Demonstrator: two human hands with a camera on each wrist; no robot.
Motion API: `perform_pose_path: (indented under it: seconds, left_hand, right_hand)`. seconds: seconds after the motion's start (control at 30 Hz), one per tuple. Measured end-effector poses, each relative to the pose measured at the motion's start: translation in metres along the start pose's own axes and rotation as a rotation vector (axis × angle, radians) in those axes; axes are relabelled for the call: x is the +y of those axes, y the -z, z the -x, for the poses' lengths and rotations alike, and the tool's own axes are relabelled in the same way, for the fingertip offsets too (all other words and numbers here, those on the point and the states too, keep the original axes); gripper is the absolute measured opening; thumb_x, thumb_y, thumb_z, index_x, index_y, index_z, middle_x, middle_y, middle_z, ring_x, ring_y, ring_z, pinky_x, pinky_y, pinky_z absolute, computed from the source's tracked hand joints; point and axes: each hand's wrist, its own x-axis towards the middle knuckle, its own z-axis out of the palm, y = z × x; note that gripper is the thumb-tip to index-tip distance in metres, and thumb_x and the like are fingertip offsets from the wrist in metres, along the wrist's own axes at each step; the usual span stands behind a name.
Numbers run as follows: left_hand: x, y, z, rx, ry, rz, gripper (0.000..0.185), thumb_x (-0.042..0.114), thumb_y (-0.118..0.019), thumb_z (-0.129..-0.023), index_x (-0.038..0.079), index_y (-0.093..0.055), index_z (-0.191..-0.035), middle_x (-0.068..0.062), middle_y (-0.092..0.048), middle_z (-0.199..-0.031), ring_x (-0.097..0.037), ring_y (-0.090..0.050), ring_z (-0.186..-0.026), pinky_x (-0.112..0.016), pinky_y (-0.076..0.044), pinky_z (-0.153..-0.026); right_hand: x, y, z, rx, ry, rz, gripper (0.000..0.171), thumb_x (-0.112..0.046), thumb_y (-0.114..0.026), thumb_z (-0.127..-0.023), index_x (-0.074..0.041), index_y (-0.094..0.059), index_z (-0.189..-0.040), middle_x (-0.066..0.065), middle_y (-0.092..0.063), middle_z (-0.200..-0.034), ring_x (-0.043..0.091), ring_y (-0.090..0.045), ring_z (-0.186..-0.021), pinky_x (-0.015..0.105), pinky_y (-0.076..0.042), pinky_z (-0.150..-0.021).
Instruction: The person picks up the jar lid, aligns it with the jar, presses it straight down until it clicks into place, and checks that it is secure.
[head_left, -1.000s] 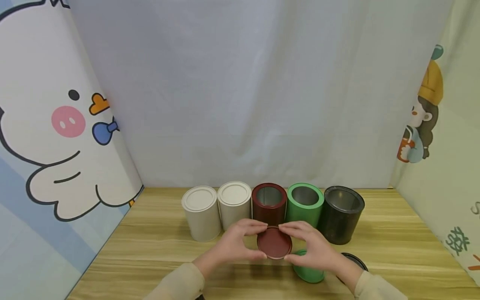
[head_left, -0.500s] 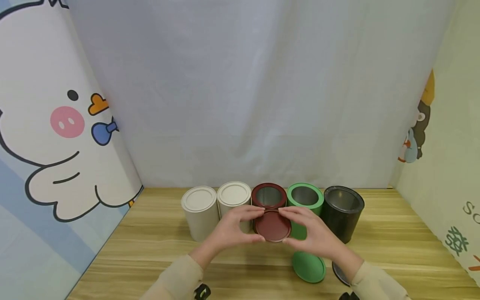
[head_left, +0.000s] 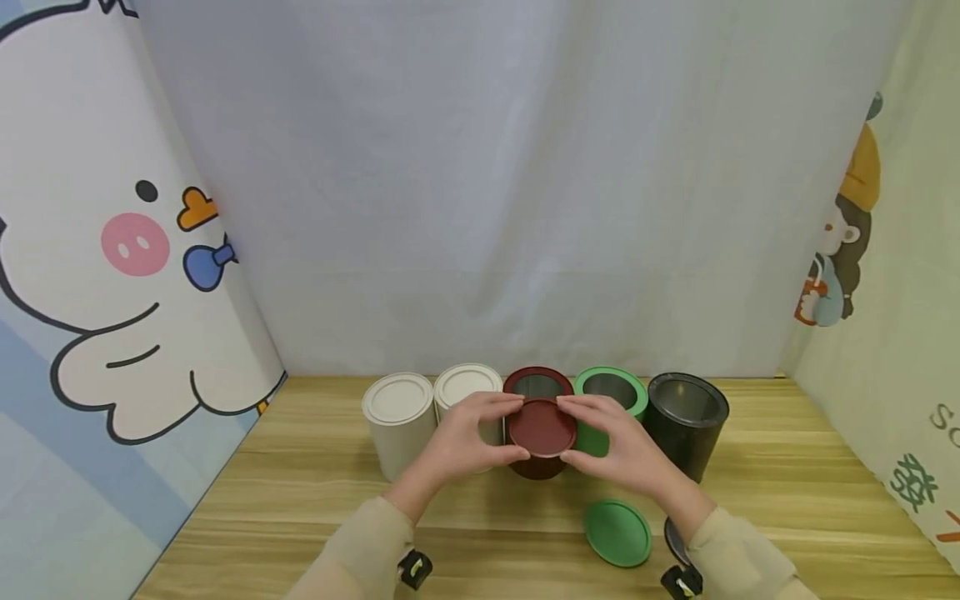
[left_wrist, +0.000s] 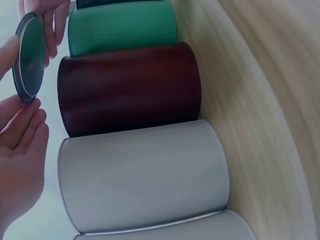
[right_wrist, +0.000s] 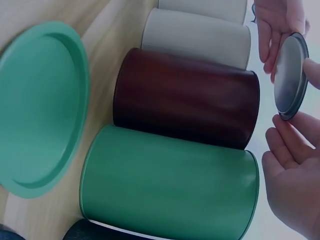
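Both hands pinch a dark red lid by its rim, the left hand at one side and the right hand at the other. In the head view the lid overlaps the near part of the dark red can's mouth. That can stands upright and uncovered below the lid. Both wrist views show the lid held apart from the can's top. To the right is an open green can, partly hidden by the right hand. A white can with its lid on stands to the left.
Another lidded white can ends the row at left, and an open black can ends it at right. A green lid lies on the wooden table. Near the right forearm lies a black lid, partly covered.
Both hands have carried the dark red lid up and away from the wearer, from in front of the dark red can to above its near edge. The cans have stayed put.
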Motion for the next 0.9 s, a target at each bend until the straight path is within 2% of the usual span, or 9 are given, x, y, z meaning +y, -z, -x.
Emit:
perform_pose_path:
  seconds: [0.13,0.37,0.57,0.9]
  left_hand:
    - [-0.002,0.002,-0.008,-0.005,0.004,-0.014,0.061,0.027,-0.087,-0.077,0.006,-0.066,-0.131,-0.011,-0.062,-0.132,-0.029,-0.053,-0.126,-0.045,-0.045,-0.103]
    - [-0.006,0.006,-0.020,0.012,0.027,0.004,0.062,0.025,-0.088,-0.077,0.005,-0.066,-0.131,-0.011,-0.063,-0.131,-0.030,-0.055,-0.124,-0.045,-0.044,-0.104]
    - [-0.008,0.008,-0.026,-0.008,0.067,0.026,0.061,0.025,-0.086,-0.079,0.005,-0.064,-0.132,-0.012,-0.062,-0.133,-0.030,-0.055,-0.124,-0.046,-0.046,-0.101]
    - [-0.017,0.010,-0.039,-0.035,0.104,0.040,0.060,0.024,-0.085,-0.080,0.003,-0.063,-0.133,-0.011,-0.061,-0.134,-0.030,-0.054,-0.126,-0.046,-0.043,-0.105]
  right_hand:
    - [0.002,0.004,-0.006,-0.028,-0.046,0.003,0.059,-0.015,-0.080,-0.085,-0.004,-0.058,-0.138,0.014,-0.055,-0.138,0.038,-0.046,-0.128,0.059,-0.043,-0.099]
    - [0.008,0.011,-0.021,-0.079,-0.036,0.046,0.058,-0.015,-0.077,-0.087,0.001,-0.056,-0.139,0.019,-0.054,-0.139,0.042,-0.046,-0.128,0.061,-0.040,-0.101]
    - [0.012,0.015,-0.029,-0.132,-0.068,0.035,0.058,-0.016,-0.075,-0.090,0.002,-0.053,-0.141,0.021,-0.051,-0.142,0.043,-0.044,-0.131,0.062,-0.038,-0.103]
    - [0.017,0.014,-0.040,-0.157,-0.098,0.027,0.059,-0.016,-0.072,-0.092,0.005,-0.049,-0.143,0.022,-0.050,-0.143,0.044,-0.043,-0.132,0.061,-0.037,-0.104]
